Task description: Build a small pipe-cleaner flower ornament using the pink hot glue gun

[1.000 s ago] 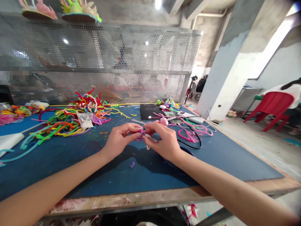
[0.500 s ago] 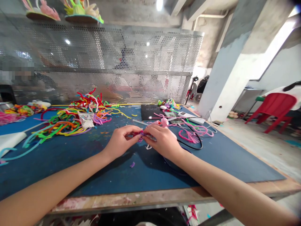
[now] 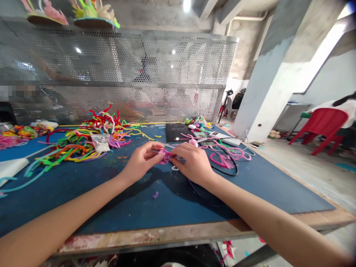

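At centre of frame, note small knobbly pink-and-purple fuzzy piece (image 3: pixel 164 157), pinched from left by bare left hand (image 3: pixel 141 162) and from right by equally near bare right hand (image 3: pixel 193 160), with long axis indiscernible.

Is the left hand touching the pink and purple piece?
Touching: the head view shows the left hand with its thumb against the pink and purple piece.

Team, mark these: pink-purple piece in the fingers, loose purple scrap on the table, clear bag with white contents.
Pink-purple piece (image 3: pixel 164 157): head view, middle of its uncovered part.
Purple scrap (image 3: pixel 155 194): head view, its middle.
Clear bag (image 3: pixel 101 144): head view, middle of its front.
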The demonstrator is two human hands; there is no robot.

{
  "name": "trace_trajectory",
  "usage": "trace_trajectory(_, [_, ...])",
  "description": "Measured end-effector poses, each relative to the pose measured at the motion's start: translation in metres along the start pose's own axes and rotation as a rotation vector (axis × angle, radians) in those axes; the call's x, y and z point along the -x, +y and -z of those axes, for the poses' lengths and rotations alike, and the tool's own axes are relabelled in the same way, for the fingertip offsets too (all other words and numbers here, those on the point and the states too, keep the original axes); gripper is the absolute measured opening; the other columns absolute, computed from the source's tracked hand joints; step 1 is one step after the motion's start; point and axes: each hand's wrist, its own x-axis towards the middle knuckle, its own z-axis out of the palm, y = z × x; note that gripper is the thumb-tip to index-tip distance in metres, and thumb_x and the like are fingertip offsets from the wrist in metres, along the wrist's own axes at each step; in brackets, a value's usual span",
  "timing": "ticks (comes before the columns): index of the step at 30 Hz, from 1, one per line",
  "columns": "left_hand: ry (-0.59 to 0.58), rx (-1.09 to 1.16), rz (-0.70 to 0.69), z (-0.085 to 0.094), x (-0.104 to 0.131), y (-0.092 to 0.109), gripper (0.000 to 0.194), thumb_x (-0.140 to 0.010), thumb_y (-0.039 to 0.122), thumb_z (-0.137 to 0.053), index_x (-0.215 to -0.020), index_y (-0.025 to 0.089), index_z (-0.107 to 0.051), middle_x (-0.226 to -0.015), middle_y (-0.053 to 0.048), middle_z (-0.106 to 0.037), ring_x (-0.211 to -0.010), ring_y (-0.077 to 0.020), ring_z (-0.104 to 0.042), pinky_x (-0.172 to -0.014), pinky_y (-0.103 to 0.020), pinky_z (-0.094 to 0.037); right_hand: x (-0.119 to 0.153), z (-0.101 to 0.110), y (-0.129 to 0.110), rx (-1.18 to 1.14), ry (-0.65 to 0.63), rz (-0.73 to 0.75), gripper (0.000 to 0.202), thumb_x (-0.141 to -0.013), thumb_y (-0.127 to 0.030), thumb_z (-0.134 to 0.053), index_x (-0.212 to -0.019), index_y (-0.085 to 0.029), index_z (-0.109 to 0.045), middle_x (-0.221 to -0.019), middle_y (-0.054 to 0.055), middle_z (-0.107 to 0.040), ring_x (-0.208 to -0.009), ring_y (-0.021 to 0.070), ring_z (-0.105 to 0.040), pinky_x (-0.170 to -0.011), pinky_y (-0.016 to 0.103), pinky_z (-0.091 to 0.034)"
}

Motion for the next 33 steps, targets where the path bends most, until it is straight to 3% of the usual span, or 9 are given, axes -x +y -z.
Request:
trace_trajectory(5, [-0.025, 0.273, 0.189, 0.001, -0.002, 0.004, 0.03, -0.075, 0.037, -0.068, -0.096, 0.016, -0.068, -0.092, -0.006, -0.07, -0.08, -0.0174, -0.066, -0.072, -0.028, -0.056, 0.0, 0.0, 0.001, -0.13, 0.075, -0.004, 0.008, -0.085, -0.022, -0.058, -0.087, -0.02, -0.066, -0.082, 0.003, -0.068, -0.08, 0.0158, -0.06, -0.073, 0.026, -0.042])
trace_trajectory(10, [-0.02, 0.528, 0.307, 0.001, -0.004, 0.003, 0.02, -0.076, 0.028, -0.069, -0.092, 0.017, -0.069, -0.085, -0.002, -0.069, -0.073, -0.0112, -0.064, -0.07, -0.024, -0.057, 0.0, 0.001, 0.001, -0.197, 0.106, 0.003, 0.007, -0.085, -0.022, -0.057, -0.086, -0.02, -0.065, -0.081, 0.002, -0.067, -0.078, 0.0149, -0.059, -0.074, 0.027, -0.042])
trace_trajectory(22, [-0.121, 0.703, 0.445, -0.007, 0.001, 0.011, 0.011, -0.084, 0.017, -0.062, -0.09, 0.012, -0.069, -0.082, -0.007, -0.072, -0.077, -0.0144, -0.069, -0.079, -0.028, -0.057, 0.001, -0.006, 0.006, -0.117, 0.11, 0.065, 0.009, -0.086, -0.022, -0.057, -0.088, -0.019, -0.065, -0.084, 0.004, -0.068, -0.078, 0.0164, -0.06, -0.072, 0.027, -0.043])
trace_trajectory(33, [-0.161, 0.801, 0.46, -0.007, 0.002, 0.008, 0.014, -0.087, 0.015, -0.057, -0.095, 0.011, -0.068, -0.087, -0.008, -0.073, -0.08, -0.0157, -0.07, -0.08, -0.029, -0.057, 0.001, -0.007, 0.007, -0.105, 0.1, 0.083, 0.009, -0.086, -0.021, -0.057, -0.089, -0.018, -0.065, -0.083, 0.005, -0.067, -0.076, 0.0157, -0.059, -0.07, 0.027, -0.044])
